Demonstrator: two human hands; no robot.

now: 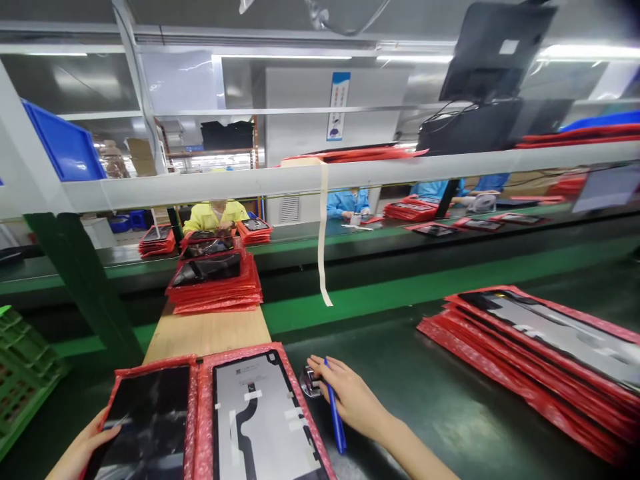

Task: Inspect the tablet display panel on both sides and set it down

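My right hand (350,397) rests on the dark work surface with a blue pen (336,413) held between its fingers; the fingertips touch a small shiny round object (309,381) beside a grey panel (263,420) lying on red bubble wrap (205,427). My left hand (83,450) at the bottom left holds the edge of a dark glossy panel (145,420) on its own red wrap. The two panels lie side by side at the near edge.
A stack of red-wrapped panels (545,360) lies at the right. Another stack (215,280) sits on a wooden board (207,333) ahead. A green conveyor (400,287) runs across. A green crate (20,367) stands left. People in yellow (215,213) and blue (347,200) work opposite.
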